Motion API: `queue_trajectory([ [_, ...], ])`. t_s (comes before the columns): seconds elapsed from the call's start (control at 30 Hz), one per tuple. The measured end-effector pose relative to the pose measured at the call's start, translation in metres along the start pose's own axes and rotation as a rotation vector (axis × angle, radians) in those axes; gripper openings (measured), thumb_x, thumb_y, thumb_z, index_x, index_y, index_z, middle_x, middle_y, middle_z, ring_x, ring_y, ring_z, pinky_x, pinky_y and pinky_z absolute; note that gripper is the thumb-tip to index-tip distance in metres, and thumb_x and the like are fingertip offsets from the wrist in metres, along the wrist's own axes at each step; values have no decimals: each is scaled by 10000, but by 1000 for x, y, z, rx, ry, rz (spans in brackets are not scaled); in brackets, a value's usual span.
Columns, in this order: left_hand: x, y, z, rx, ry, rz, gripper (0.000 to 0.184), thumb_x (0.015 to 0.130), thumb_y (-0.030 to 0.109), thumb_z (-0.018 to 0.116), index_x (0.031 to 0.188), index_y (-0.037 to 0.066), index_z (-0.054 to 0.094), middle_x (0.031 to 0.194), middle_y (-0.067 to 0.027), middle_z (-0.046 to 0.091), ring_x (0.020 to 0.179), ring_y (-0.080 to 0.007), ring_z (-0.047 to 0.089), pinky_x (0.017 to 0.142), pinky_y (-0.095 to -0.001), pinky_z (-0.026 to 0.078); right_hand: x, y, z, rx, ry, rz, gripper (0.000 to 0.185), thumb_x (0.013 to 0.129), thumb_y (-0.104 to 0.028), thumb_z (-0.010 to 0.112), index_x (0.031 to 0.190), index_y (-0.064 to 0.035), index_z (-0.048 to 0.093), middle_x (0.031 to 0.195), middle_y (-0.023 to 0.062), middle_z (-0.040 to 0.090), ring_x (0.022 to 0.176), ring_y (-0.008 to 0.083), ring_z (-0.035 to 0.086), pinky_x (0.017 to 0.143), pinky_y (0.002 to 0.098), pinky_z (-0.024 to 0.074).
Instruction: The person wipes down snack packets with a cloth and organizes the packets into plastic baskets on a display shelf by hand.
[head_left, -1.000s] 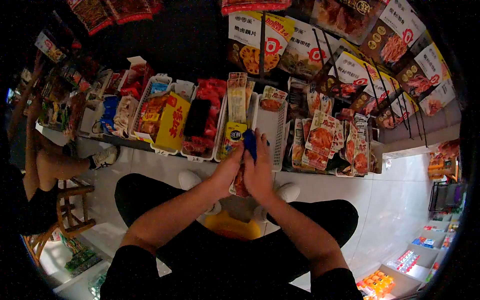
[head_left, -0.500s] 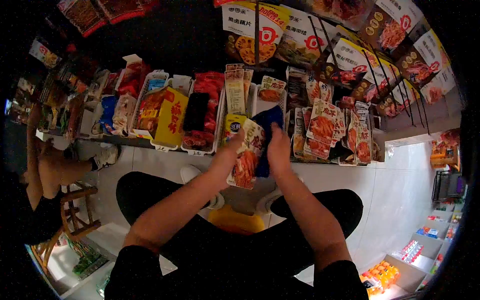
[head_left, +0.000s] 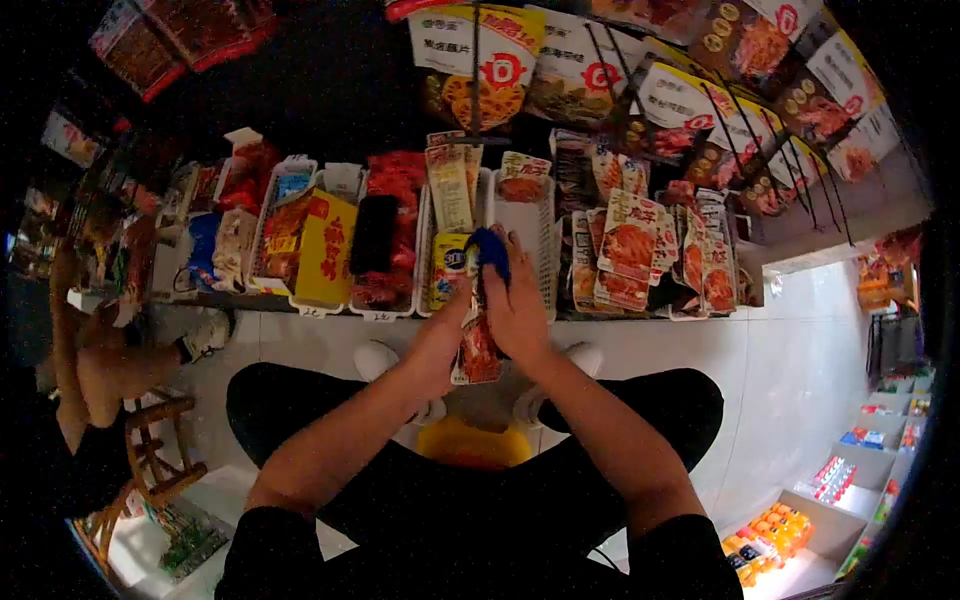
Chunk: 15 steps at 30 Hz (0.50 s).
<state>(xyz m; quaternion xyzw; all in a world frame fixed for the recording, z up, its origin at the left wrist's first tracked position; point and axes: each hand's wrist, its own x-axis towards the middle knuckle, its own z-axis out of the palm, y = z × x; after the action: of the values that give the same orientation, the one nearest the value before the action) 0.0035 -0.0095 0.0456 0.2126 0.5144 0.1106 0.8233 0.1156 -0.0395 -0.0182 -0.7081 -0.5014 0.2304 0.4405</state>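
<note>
In front of my knees, my left hand (head_left: 440,338) grips a snack packet (head_left: 479,358) with a reddish food picture, held upright. A dark blue cloth (head_left: 490,254) lies under the fingers of my right hand (head_left: 518,310), pressed against the packet's face. Much of the packet is hidden between the two hands. Just beyond my hands stands a white basket (head_left: 547,215) with a similar packet (head_left: 523,182) at its far end. A yellow packet (head_left: 448,285) sits in the neighbouring basket, close to my left fingertips.
Stacked snack packets (head_left: 630,240) fill the right of the shelf. Leftward are a black phone-like object (head_left: 374,233) on red packets (head_left: 405,180) and a yellow box (head_left: 325,250). Large bags (head_left: 480,70) hang overhead. A person's leg (head_left: 125,355) and a wooden stool (head_left: 160,455) are at left.
My right hand has moved left with the blue cloth, from beside the packet onto its face. The packet has turned and now shows narrower. The view has shifted slightly.
</note>
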Motion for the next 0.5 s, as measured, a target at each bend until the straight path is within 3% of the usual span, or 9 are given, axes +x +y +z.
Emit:
queue_trajectory([
  [0.1, 14, -7, -7, -21, -75, 47, 551, 946, 517, 342, 1338, 131, 382, 1250, -91, 501, 1110, -222, 528, 926, -383, 446, -19, -1, 12, 9, 19, 103, 492, 917, -163, 412, 1362, 22, 314, 1393, 260, 324, 1306, 420, 275, 1093, 436, 179],
  [0.13, 29, -15, -20, -40, -160, 94, 556, 946, 521, 332, 1346, 137, 378, 1264, -93, 492, 1142, -225, 508, 951, -390, 429, -24, 1, 17, -21, 22, -1, 541, 918, -240, 421, 1370, 24, 283, 1419, 261, 272, 1295, 454, 267, 1085, 504, 198],
  [0.23, 55, -12, -41, -278, -304, 91, 565, 945, 534, 311, 1349, 146, 384, 1288, -87, 479, 1182, -227, 473, 979, -402, 401, -47, -15, 23, -53, -125, -135, 554, 913, -257, 424, 1375, 16, 288, 1442, 227, 252, 1327, 422, 229, 1094, 513, 173],
  [0.27, 36, -5, -35, -230, -122, 125, 558, 948, 531, 292, 1343, 152, 400, 1310, -78, 466, 1190, -232, 465, 988, -411, 389, -54, -18, 26, -91, -170, -172, 549, 902, -257, 434, 1367, 9, 315, 1455, 189, 252, 1336, 405, 220, 1102, 517, 151],
  [0.37, 51, -10, -44, -366, -325, 153, 542, 949, 520, 305, 1337, 155, 408, 1297, -74, 475, 1170, -231, 479, 984, -409, 393, -47, -16, 22, -100, -144, -251, 526, 874, -144, 472, 1357, 12, 337, 1440, 191, 288, 1354, 374, 212, 1103, 478, 147],
  [0.5, 38, -19, -25, -342, -277, 94, 511, 943, 483, 342, 1300, 131, 443, 1234, -76, 524, 1119, -237, 513, 962, -412, 412, -17, -13, 6, 35, -33, -61, 513, 875, -161, 467, 1338, 29, 356, 1401, 240, 327, 1326, 418, 238, 1096, 486, 152],
])
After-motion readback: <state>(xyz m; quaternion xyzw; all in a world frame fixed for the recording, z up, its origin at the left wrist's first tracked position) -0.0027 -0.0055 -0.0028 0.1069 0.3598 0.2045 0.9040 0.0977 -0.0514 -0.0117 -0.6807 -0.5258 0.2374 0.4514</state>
